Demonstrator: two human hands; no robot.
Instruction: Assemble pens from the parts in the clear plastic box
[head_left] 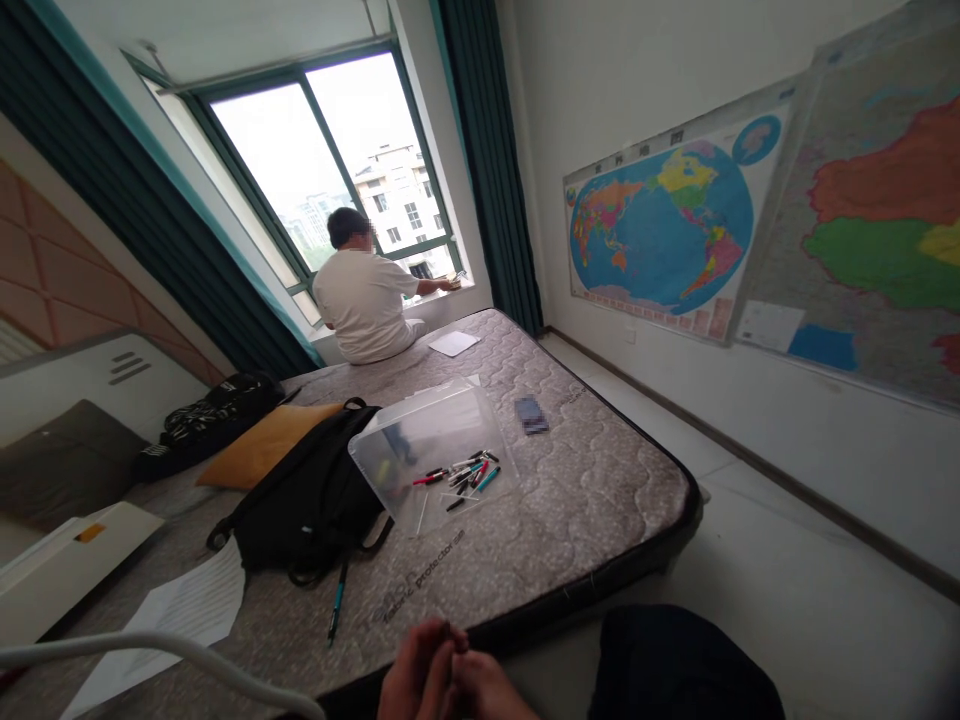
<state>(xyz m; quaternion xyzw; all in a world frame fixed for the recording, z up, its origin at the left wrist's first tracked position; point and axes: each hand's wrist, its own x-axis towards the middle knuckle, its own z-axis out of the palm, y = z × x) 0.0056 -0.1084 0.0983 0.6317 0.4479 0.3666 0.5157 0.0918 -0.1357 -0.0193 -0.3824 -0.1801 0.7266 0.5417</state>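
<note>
My left hand (414,672) and my right hand (486,688) are pressed together at the bottom edge, fingers closed against each other, just off the near side of a bare mattress (592,480). Whether anything is between them I cannot make out. Nearest to them on the mattress lies a blue pen (337,602). Farther in stands a clear plastic box (427,445) with several coloured pens (463,472) spread in front of it. A black backpack (307,505) leans against the box's left side.
A person in a white shirt (365,297) sits at the far mattress edge by the window, back turned. A phone (532,413), paper sheets (187,605), an orange cushion (262,445) and a black bag (214,405) lie on the mattress. Maps (664,225) hang on the right wall.
</note>
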